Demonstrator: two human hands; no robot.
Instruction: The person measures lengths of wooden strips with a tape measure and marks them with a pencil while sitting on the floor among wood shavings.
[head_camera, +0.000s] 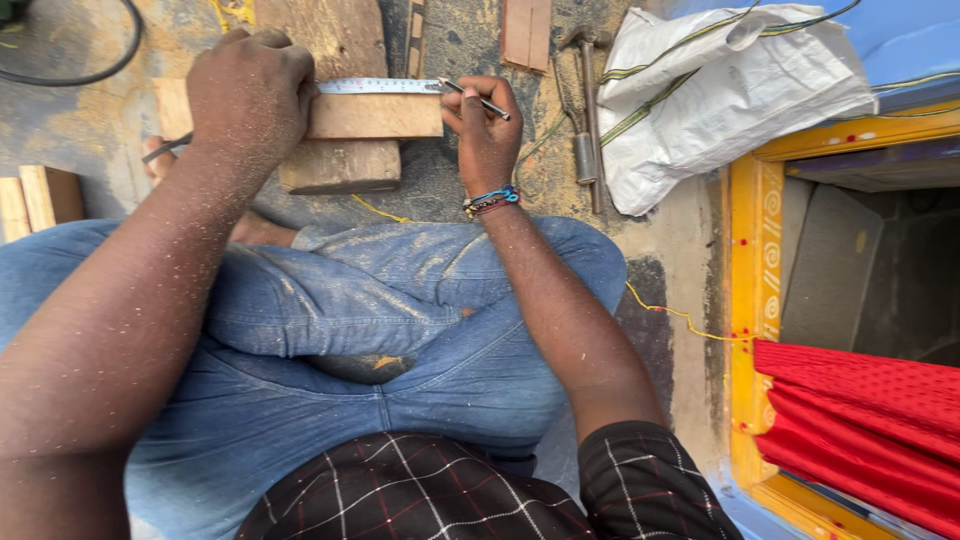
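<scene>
I sit cross-legged in blue jeans on a dusty floor. My left hand (250, 95) presses a metal ruler (385, 86) down along the top edge of a small wooden block (375, 116). That block rests on a thicker piece of wood (340, 166). My right hand (485, 135), with a beaded bracelet at the wrist, holds a dark pencil (480, 100) whose tip meets the ruler's right end at the block's corner. Sawdust covers both forearms.
A hammer (590, 110) lies on the floor right of the block, beside a white woven sack (720, 90). Wood offcuts (527, 32) sit beyond, more (35, 200) at left. A black cable (90, 70) curves top left. A yellow door frame (745, 300) with red cloth (860, 420) stands right.
</scene>
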